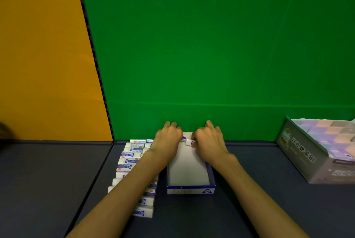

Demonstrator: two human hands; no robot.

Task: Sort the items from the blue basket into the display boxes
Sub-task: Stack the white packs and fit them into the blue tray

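A blue-and-white display box (190, 189) lies open in the middle of the dark table, its white inside mostly bare. Both my hands reach to its far end. My right hand (208, 140) pinches a small white eraser (189, 142) with a blue sleeve just over the far end of the box. Beside it my left hand (168, 140) curls over another eraser (183, 138), of which only an edge shows. To the left of the box lie two rows of several white-and-blue erasers (130, 156), partly hidden under my left forearm. No blue basket is in view.
At the right edge stands a grey display box (303, 153) printed with a cartoon, holding several pastel blocks. A green backdrop rises right behind the table and an orange panel stands at the left. A seam crosses the table left of the erasers.
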